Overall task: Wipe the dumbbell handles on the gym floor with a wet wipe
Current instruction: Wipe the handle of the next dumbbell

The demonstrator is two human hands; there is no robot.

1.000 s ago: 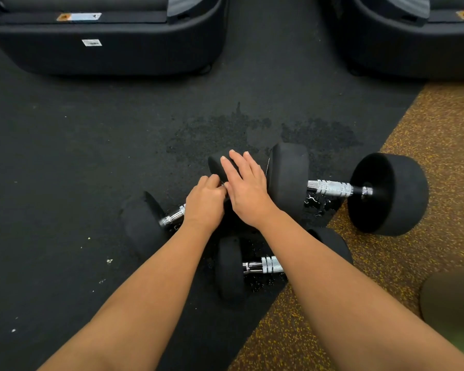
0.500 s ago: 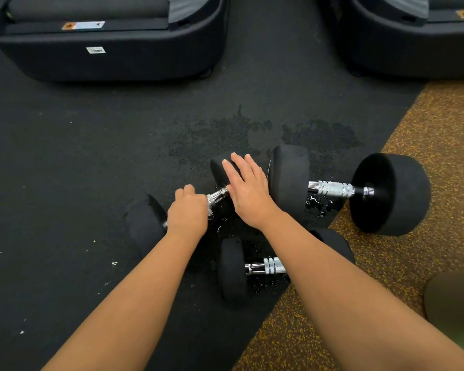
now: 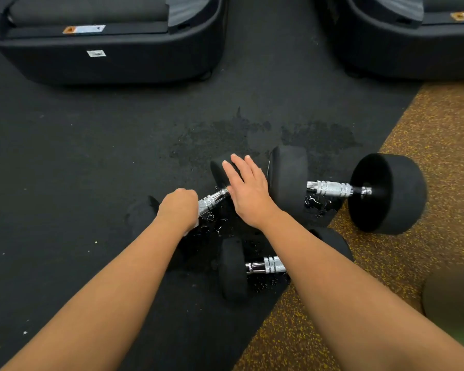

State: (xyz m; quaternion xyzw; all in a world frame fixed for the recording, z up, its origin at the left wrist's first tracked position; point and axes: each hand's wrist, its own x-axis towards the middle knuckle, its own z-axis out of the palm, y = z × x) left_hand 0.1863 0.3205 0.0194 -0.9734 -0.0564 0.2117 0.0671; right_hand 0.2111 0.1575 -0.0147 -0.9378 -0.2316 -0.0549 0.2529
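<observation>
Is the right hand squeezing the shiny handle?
No, the right hand lies flat on the black round weight; the left hand grips that metal handle.

The left hand is closed into a fist, knuckles up, with the fingers curled round the dumbbell handle. Its wrist is held straight, and the bare forearm is extended in from the lower left. Just to the right of that grip, the right hand is laid flat, palm down, with its fingers straight and pointed away from the body. The right forearm is stretched in from the lower right.
</observation>
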